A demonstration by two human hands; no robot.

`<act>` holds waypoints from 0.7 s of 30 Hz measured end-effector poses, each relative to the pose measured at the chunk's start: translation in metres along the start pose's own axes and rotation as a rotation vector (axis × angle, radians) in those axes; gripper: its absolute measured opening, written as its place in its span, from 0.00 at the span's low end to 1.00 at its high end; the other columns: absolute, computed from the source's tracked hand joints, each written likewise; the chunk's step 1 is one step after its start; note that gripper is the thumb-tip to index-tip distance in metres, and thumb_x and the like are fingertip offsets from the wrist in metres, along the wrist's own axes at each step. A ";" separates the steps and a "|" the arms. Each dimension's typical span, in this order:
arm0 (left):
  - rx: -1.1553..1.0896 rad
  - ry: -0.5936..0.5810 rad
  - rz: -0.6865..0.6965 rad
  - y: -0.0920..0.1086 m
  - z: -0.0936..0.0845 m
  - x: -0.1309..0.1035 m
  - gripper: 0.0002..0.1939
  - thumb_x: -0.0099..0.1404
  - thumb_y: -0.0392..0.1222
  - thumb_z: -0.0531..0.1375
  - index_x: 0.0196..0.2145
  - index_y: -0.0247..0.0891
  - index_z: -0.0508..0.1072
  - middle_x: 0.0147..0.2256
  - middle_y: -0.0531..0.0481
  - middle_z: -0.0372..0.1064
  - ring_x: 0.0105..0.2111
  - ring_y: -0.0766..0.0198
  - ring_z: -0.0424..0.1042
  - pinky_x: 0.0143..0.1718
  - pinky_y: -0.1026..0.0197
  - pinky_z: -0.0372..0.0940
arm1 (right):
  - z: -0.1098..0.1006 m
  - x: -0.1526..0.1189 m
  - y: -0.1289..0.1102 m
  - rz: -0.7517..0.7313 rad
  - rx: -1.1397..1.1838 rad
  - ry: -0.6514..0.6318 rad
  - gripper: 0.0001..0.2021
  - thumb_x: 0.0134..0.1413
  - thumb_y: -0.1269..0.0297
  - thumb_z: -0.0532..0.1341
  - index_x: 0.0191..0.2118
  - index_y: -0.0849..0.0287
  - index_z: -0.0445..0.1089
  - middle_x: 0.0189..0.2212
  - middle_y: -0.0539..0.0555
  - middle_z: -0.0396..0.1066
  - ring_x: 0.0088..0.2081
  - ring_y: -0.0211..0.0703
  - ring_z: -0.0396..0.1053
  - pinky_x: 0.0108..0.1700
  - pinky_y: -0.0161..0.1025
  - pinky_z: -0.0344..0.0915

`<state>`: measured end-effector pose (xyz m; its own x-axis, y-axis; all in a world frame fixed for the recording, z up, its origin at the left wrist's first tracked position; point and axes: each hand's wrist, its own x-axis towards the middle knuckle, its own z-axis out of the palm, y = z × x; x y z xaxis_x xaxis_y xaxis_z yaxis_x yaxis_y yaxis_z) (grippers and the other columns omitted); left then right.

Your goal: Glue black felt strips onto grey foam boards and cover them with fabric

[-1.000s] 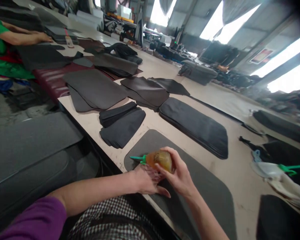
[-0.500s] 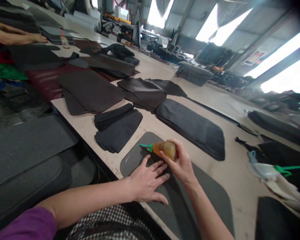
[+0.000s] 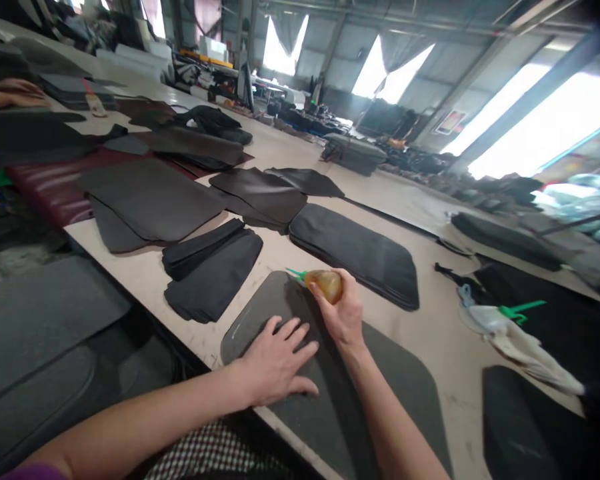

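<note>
A dark grey panel with rounded corners (image 3: 405, 373) lies on the table in front of me. My left hand (image 3: 280, 363) rests flat on it, fingers spread, holding nothing. My right hand (image 3: 343, 310) is wrapped round a squeeze bottle of amber liquid (image 3: 325, 285), tilted on its side. The bottle's green nozzle (image 3: 296, 274) points left, near the panel's far edge; whether its tip touches the panel is unclear. A thin pale line shows near the panel's left corner.
Black folded pieces (image 3: 215, 273) and a black stack (image 3: 355, 253) lie beyond the panel. Brown sheets (image 3: 155, 200) are at the left. A white cloth (image 3: 530, 347) and green nozzle lie right. Another person's hand (image 3: 17, 92) is at the far left.
The nozzle has moved from over the panel's left part towards its far edge, with my right hand round the bottle. The camera view has shifted to the right. My left hand stays flat.
</note>
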<state>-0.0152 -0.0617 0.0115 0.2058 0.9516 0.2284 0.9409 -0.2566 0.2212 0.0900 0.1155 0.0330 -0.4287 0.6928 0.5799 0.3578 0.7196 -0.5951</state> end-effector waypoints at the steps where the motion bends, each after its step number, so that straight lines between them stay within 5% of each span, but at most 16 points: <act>1: 0.010 0.008 -0.008 -0.004 -0.001 0.003 0.38 0.72 0.69 0.40 0.67 0.42 0.62 0.67 0.36 0.57 0.68 0.46 0.54 0.64 0.40 0.50 | -0.002 -0.001 0.000 0.010 0.005 0.007 0.25 0.60 0.46 0.64 0.56 0.56 0.64 0.50 0.58 0.69 0.49 0.53 0.69 0.54 0.50 0.66; 8: 0.058 0.028 -0.050 -0.031 0.005 0.020 0.42 0.70 0.72 0.43 0.70 0.43 0.57 0.70 0.35 0.50 0.70 0.45 0.49 0.67 0.40 0.46 | -0.019 -0.004 -0.001 -0.029 -0.040 -0.099 0.25 0.62 0.46 0.62 0.56 0.57 0.64 0.48 0.60 0.70 0.48 0.54 0.70 0.52 0.50 0.68; 21: 0.126 -0.035 -0.051 -0.031 0.015 0.021 0.35 0.72 0.68 0.45 0.69 0.52 0.58 0.72 0.36 0.46 0.71 0.41 0.47 0.65 0.30 0.43 | -0.086 -0.022 0.019 -0.018 -0.131 -0.108 0.23 0.61 0.49 0.64 0.56 0.55 0.63 0.49 0.59 0.70 0.49 0.54 0.69 0.52 0.49 0.67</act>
<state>-0.0358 -0.0314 -0.0043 0.1639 0.9687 0.1862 0.9763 -0.1864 0.1102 0.1780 0.1174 0.0570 -0.5204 0.6757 0.5221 0.4514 0.7367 -0.5035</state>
